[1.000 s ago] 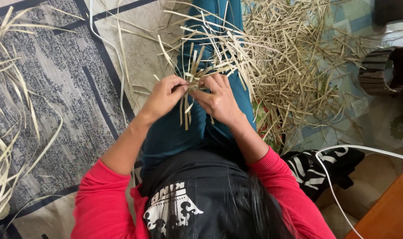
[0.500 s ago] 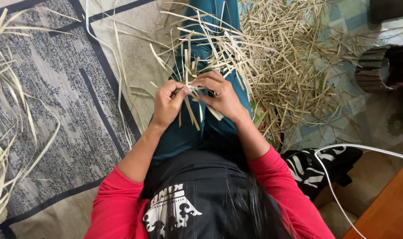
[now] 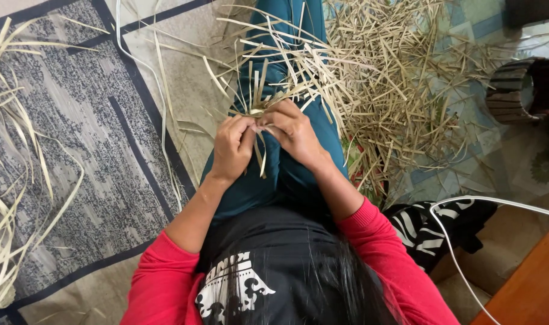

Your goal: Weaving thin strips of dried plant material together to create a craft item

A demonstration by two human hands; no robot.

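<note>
Bundle of straw strips (image 3: 268, 90) fanning toward 12 o'clock from both hands. Left hand (image 3: 232, 147) and right hand (image 3: 295, 133) together, pinched closed on strip ends.

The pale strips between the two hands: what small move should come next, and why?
Probably fold the loose strip end hanging below the hands back up into the bundle of strips. The left hand and right hand pinch the strips together over the lap, and that end dangles free.

Both hands meet over the lap; left hand (image 3: 233, 147) and right hand (image 3: 293, 133) touching, strips (image 3: 268, 90) in the grip, fanning away from it. Scrap pile (image 3: 401, 90) right of grip, on the floor. Loose strands (image 3: 9, 198) far left, on the rug (image 3: 87, 150). Woven ring (image 3: 515, 90) beyond the pile.
</note>
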